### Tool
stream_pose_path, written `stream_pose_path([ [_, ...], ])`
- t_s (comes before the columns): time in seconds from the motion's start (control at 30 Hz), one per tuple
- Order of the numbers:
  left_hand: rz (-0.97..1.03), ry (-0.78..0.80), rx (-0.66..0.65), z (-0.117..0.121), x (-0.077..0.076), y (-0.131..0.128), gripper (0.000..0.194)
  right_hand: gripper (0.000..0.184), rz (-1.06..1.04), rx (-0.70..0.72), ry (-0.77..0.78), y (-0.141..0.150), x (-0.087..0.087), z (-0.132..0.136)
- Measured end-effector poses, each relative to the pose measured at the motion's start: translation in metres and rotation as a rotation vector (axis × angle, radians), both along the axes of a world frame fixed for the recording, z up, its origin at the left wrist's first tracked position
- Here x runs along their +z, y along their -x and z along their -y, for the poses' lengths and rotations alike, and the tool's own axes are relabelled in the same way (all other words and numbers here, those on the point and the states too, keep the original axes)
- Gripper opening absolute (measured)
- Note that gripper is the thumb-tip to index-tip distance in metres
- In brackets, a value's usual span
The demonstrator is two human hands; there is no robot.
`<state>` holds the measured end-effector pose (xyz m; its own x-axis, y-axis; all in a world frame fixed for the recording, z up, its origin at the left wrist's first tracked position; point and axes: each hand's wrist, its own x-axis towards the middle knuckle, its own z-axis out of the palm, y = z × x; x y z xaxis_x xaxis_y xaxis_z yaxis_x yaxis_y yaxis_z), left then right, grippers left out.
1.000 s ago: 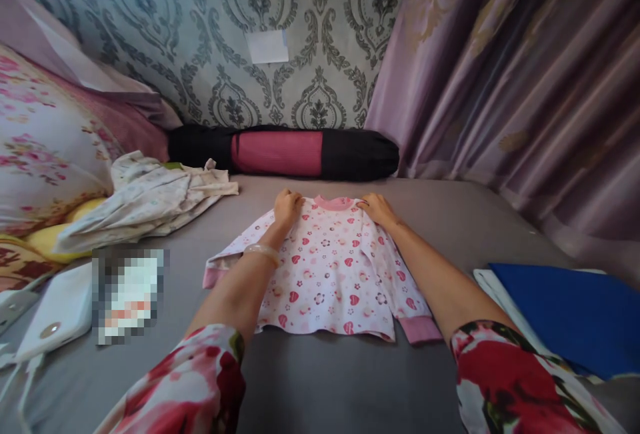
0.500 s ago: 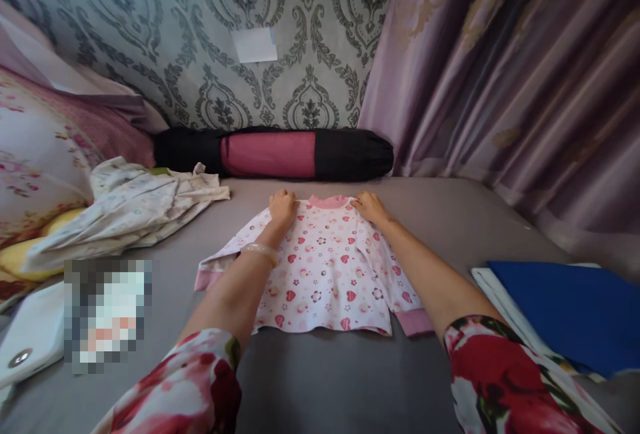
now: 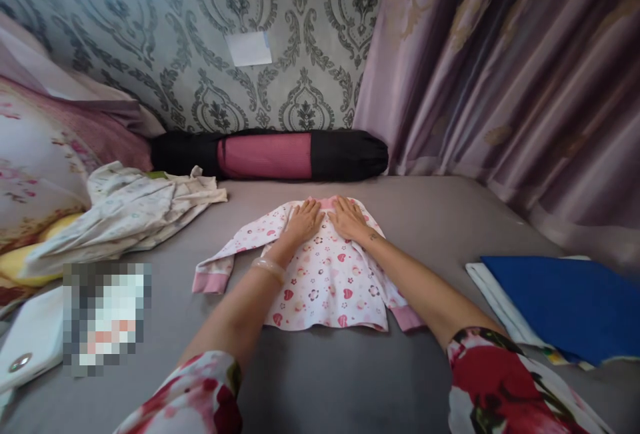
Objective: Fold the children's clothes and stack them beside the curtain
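Left hand (image 3: 303,223) and right hand (image 3: 349,221) have moved inward along the shirt (image 3: 325,294); both lie flattened, palm-down, on its upper front, at the collar (image 3: 327,203).

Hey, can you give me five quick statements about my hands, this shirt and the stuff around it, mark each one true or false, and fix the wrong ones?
1. The left hand and the right hand both lie on the printed shirt, close to its pink collar. True.
2. The shirt's cuffs are blue. False: the cuffs are pink.
3. A bracelet circles the right forearm. False: the bracelet is on the left one.
4. A black-and-pink roll lies beyond the shirt, by the patterned wall. True.
5. The blue flat item is left of the shirt. False: the blue flat item is to its right.
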<state>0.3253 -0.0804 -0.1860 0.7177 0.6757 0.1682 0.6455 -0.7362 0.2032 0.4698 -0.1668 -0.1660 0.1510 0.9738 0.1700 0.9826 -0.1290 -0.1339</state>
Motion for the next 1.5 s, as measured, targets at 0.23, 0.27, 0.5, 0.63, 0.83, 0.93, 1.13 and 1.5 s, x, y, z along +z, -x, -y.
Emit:
stream_pose_path([
  [0.23,-0.039,0.113,0.158,0.011,0.005,-0.014,0.061,0.062,-0.019,-0.029,0.076,-0.008,-0.01,-0.002],
  [0.27,-0.031,0.121,0.188,0.013,0.006,-0.017,0.061,0.061,-0.029,-0.03,0.074,-0.008,-0.01,-0.003],
  [0.5,0.019,0.025,0.232,0.019,-0.003,-0.026,0.057,0.046,-0.449,-0.027,-0.05,-0.026,0.008,-0.004],
  [0.63,0.143,-0.129,0.159,0.022,-0.004,-0.023,0.049,0.037,-0.653,-0.273,-0.18,-0.059,0.02,0.022],
  [0.83,0.181,-0.17,-0.077,0.028,0.004,-0.023,0.038,0.017,-1.017,-0.529,0.095,-0.082,0.027,0.091],
  [0.93,0.193,-0.114,-0.174,0.03,0.004,-0.032,0.03,0.02,-1.034,-0.539,0.18,-0.078,0.032,0.117],
  [1.13,0.271,-0.002,-0.346,0.038,0.003,-0.064,0.024,0.029,-0.886,-0.437,0.351,-0.067,0.041,0.152],
  [1.5,0.195,0.031,-0.227,0.045,0.0,-0.074,0.044,0.023,-0.98,-0.19,0.46,-0.073,0.052,0.168],
])
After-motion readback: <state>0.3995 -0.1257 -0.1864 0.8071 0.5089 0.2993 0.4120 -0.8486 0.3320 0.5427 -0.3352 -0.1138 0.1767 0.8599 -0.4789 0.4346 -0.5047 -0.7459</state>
